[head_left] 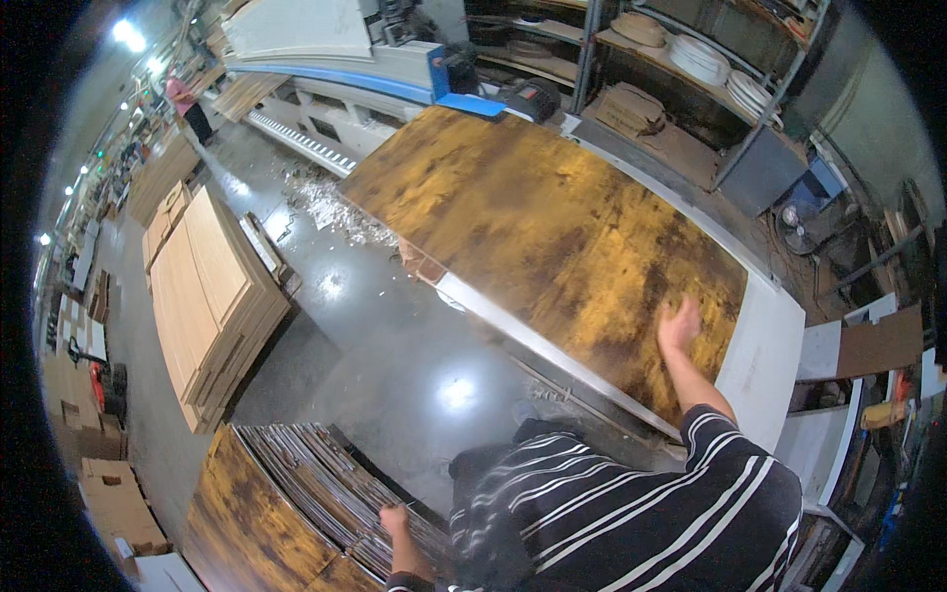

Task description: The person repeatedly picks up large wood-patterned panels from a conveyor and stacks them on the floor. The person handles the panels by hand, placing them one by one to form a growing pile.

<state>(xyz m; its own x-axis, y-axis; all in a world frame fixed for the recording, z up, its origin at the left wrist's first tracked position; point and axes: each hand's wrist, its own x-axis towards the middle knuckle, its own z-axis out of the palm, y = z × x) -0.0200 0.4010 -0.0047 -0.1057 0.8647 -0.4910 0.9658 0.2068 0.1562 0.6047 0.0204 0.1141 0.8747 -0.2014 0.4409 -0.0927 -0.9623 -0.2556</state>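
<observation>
- Right hand: fingers spread open and laid flat on the mottled brown board, near its right end; nothing is gripped. A flat palm suits steadying or sliding so wide a sheet, as a judgement.
- Left hand: fingers curled over the top edge of the stack of boards, which lies well below and to the left of the brown board. Whether they have closed on a single sheet cannot be told.
- Brown board: lies flat on the white desk, covering nearly all of it; a white strip of desk shows beyond the board's right end.
- Stack of boards: edges fanned slightly, which would let one sheet be picked off at a time.
- Grey floor: runs between the brown board and the stack.
- Pile of pale wood sheets: far left of the brown board.
- Blue and white machine: just beyond the board's far end.
- Shelves: above and right of the board, carrying round discs.
</observation>
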